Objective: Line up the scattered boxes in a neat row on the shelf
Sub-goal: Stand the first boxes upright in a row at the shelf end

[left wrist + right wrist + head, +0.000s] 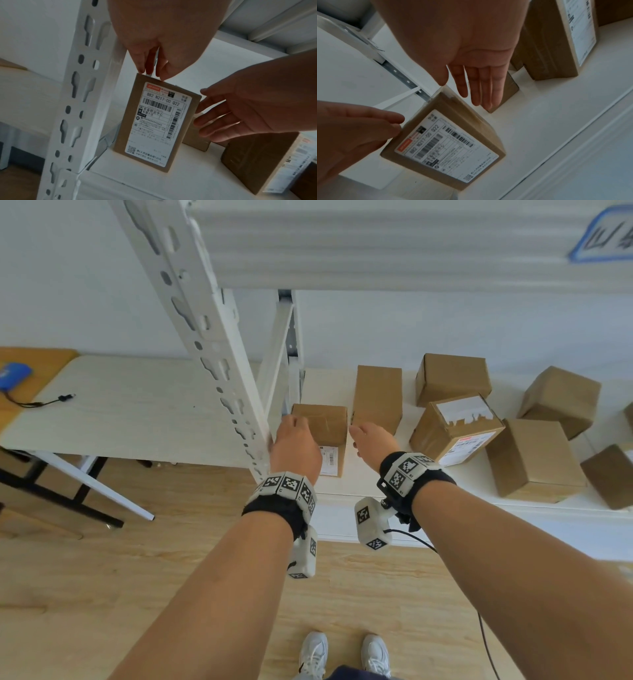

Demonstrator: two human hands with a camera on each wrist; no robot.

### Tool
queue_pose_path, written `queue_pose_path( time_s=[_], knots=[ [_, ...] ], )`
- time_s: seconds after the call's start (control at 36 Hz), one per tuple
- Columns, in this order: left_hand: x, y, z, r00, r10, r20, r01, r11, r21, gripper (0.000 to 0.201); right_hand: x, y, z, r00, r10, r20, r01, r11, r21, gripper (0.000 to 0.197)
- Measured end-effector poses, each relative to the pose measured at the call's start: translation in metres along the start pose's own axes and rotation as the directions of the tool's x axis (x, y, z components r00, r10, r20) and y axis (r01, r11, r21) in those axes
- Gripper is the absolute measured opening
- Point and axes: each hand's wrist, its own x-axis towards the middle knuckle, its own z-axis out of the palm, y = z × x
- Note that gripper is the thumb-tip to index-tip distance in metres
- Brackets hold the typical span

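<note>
Fingertips hidden behind box.

Bare forearms, tagged wrist rigs.
Black wrist straps carry white blocks printed with black square markers; right camera pod trails a black cable; white laced sneakers.

Brown cardboard boxes on a white shelf; white label with black barcodes and a red-orange strip
</note>
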Motion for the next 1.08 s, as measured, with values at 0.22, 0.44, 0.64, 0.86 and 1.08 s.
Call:
queue_pose_path(
  time_s=[0.22,0.44,0.64,0.86,1.08],
  knots=[
    [0.017,0.021,-0.001,0.993,0.120,-0.007,-0.120,0.992,-0.025,0.031,0.003,0.018,-0.031,0.993,0.071,-0.090,-0.081,0.990,-0.114,0.041],
    [0.035,0.051,0.011,0.974,0.220,0.063,-0.217,0.975,-0.054,0.030,0.003,0.048,-0.056,0.976,0.165,-0.141,-0.192,0.960,-0.202,0.045],
    [0.046,0.087,0.031,0.968,0.226,0.111,-0.222,0.974,-0.051,0.036,0.018,0.074,-0.075,0.971,0.200,-0.130,-0.227,0.943,-0.244,0.052],
    [0.066,0.115,0.057,0.973,0.089,0.212,-0.097,0.995,0.032,0.036,0.047,0.094,-0.101,0.978,0.180,-0.105,-0.201,0.947,-0.251,0.049],
    [0.090,0.124,0.078,0.914,-0.187,0.359,0.173,0.982,0.069,0.055,0.077,0.088,-0.108,0.990,0.132,0.056,-0.120,0.975,-0.188,0.060]
  ],
)
